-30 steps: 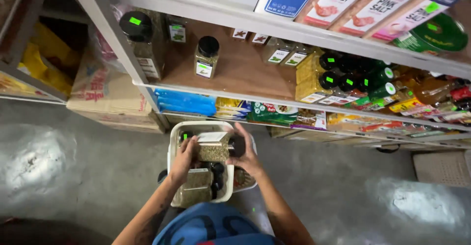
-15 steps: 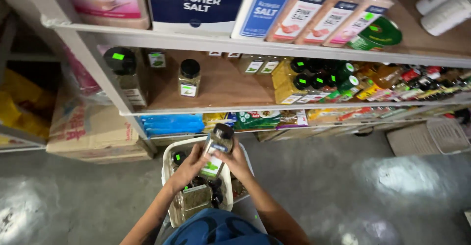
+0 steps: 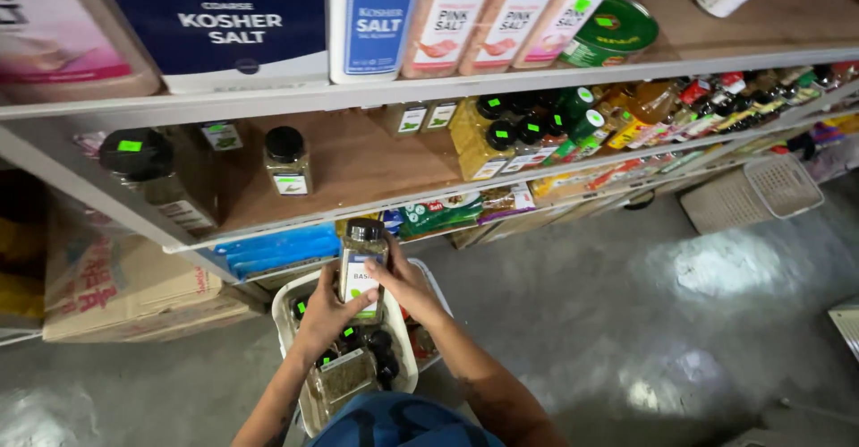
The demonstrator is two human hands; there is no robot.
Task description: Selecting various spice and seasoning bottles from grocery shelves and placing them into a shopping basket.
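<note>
Two hands close around one tall clear plastic spice jar with a black cap [image 3: 362,268], filled with dried green herb, held just above the white plastic basket [image 3: 284,308]. Left of the jar, the left hand [image 3: 324,315] wraps its fingers over the lower label; right of the jar, the right hand [image 3: 404,288] presses its fingers against the side. Both palms hide the jar's base. The jar stands nearly upright, its long axis vertical, cap pointing up toward the wooden shelf [image 3: 358,165]. Below the jar, more jars lie in the basket, partly covered by the arms and hard to make out.
</note>
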